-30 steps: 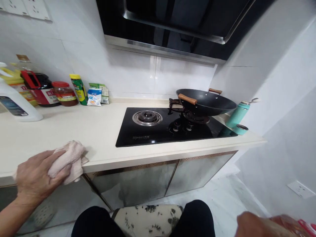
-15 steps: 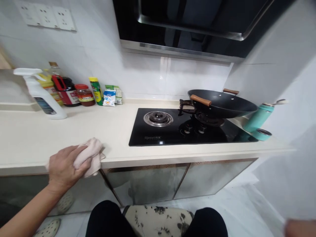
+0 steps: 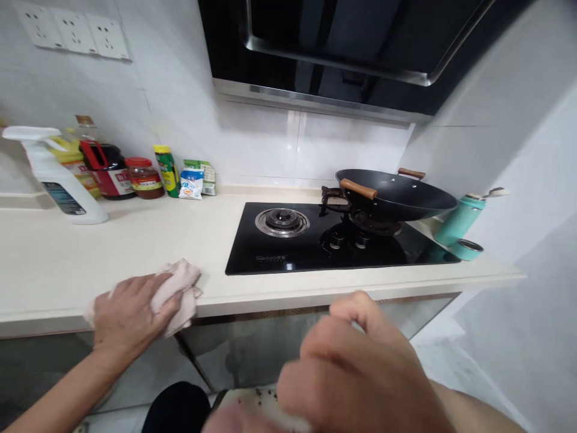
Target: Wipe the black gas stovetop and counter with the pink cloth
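Observation:
My left hand (image 3: pixel 128 310) presses a pale pink cloth (image 3: pixel 178 294) onto the front edge of the cream countertop (image 3: pixel 135 246). Its fingers are bent over the cloth, and part of the cloth hangs past the edge. Large and blurred in the foreground, my right hand (image 3: pixel 356 367) is raised in front of the counter below the stove. Its fingers are loosely bent with the thumb apart, and nothing shows in them. The palm is hidden. Behind it lies a black gas stove (image 3: pixel 306 255).
A wok (image 3: pixel 401 198) with wooden handles sits on the right burner. Turquoise containers (image 3: pixel 460 222) stand at the right wall. On the left are a white spray bottle (image 3: pixel 67 180), a dark sauce bottle (image 3: pixel 110 171), a red-lidded jar (image 3: pixel 145 179) and seasoning packs (image 3: pixel 193 181). A black range hood (image 3: pixel 338 48) hangs overhead.
My right hand has come from the lower right corner into the middle foreground. The left hand and cloth have shifted slightly right in view, while the counter things have shifted left.

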### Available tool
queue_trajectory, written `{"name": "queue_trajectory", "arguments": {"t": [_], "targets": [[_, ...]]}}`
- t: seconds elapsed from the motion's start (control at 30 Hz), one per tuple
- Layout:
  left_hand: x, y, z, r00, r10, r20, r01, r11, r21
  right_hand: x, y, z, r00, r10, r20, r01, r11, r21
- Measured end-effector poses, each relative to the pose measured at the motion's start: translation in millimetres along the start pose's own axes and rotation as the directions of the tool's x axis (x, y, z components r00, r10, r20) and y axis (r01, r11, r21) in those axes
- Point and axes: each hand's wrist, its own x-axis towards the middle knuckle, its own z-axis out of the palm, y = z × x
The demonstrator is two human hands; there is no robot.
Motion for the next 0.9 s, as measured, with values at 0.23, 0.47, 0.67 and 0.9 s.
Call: {"name": "queue_trajectory", "arguments": {"t": [0.23,0.47,0.67,0.9], "targets": [[9,69,-24.8,0.979,0.140,0.148,-0.114,0.978,-0.174,-9,129,57,0.962,0.272,-0.006,-0.271,0.962,0.035],[10,84,-30.3,0.959,0.228,0.170,-0.174,0.943,-0.284,-76,213,118,0.837,0.528,0.141,-0.505,0.846,-0.173],[4,47,-27.8,0.940,0.238,0.244,-0.139,0.921,-0.363,-99,225,133,0.863,0.486,0.141,-0.447,0.863,-0.235],[7,-33,-19.6,0.893,-0.137,0.429,0.206,0.971,-0.120,-108,239,129,0.890,0.414,0.190,-0.391,0.908,-0.151]]}}
